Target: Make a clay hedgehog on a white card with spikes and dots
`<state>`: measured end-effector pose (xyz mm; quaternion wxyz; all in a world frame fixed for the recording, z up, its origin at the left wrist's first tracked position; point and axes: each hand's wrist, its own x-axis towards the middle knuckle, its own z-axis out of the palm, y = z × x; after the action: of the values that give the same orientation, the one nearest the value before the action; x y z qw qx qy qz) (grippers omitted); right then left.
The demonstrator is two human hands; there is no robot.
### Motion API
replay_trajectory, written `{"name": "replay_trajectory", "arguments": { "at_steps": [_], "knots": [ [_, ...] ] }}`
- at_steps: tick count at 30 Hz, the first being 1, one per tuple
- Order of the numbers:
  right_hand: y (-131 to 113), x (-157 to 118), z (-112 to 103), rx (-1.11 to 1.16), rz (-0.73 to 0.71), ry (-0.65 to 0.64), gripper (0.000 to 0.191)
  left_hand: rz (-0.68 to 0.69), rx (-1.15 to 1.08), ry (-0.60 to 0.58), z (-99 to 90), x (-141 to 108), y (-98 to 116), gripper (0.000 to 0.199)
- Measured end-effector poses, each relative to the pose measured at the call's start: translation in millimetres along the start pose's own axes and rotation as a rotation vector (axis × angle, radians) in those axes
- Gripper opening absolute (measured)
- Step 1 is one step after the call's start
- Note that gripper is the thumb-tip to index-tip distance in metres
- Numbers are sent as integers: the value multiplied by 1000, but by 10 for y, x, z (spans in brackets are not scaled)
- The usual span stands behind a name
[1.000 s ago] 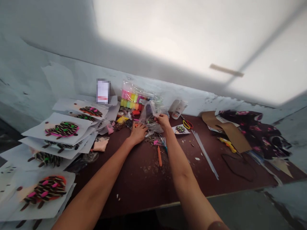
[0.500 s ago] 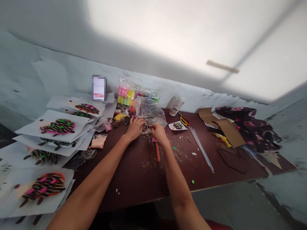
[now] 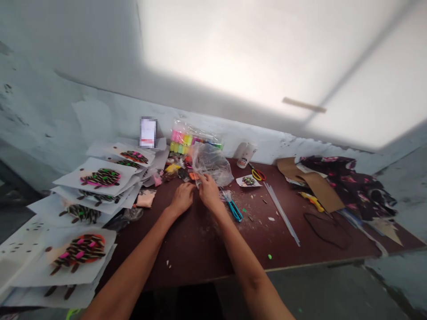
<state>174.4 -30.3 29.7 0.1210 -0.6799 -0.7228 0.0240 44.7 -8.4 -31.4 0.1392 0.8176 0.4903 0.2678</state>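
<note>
My left hand (image 3: 183, 198) rests on the dark red table with its fingers curled in; what is in them, if anything, is hidden. Close beside it, my right hand (image 3: 209, 192) has its fingers drawn together at the front edge of a crumpled clear plastic bag (image 3: 213, 164). A small orange piece (image 3: 192, 176) shows at the right fingertips, too small to name. Just right of the right wrist lies a blue-handled tool (image 3: 235, 210) among scraps.
Stacked sheets with hedgehog pictures (image 3: 100, 177) fill the left side. Behind stand a pack of coloured clay (image 3: 183, 140) and a white can (image 3: 246, 154). Rightward lie scissors (image 3: 258, 174), a small hedgehog card (image 3: 248, 181), clear glue sticks (image 3: 283, 213), a yellow glue gun (image 3: 312, 201) and cardboard (image 3: 320, 186).
Both hands have shifted; the right has moved left and now meets the bag's front edge. The orange-handled stick by the right wrist is gone from there, and a blue-handled tool now shows.
</note>
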Motion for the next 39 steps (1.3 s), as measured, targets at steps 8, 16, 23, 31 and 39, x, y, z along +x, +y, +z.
{"name": "replay_trajectory", "arguments": {
  "at_steps": [8, 16, 23, 31, 39],
  "knots": [
    [146, 475, 24, -119, 187, -133, 50, 15, -74, 54, 91, -110, -7, 30],
    [394, 873, -16, -123, 292, -99, 45, 16, -119, 80, 108, -108, -49, 29],
    [338, 740, -201, -124, 224, -59, 38, 19, -145, 96, 127, -107, -46, 29],
    [2, 521, -40, -187, -50, -65, 47, -24, -62, 141, 34, -126, 25, 30],
    [94, 409, -63, -254, 80, -143, 39, -119, 44, 127, -45, -144, 43, 28]
  ]
}}
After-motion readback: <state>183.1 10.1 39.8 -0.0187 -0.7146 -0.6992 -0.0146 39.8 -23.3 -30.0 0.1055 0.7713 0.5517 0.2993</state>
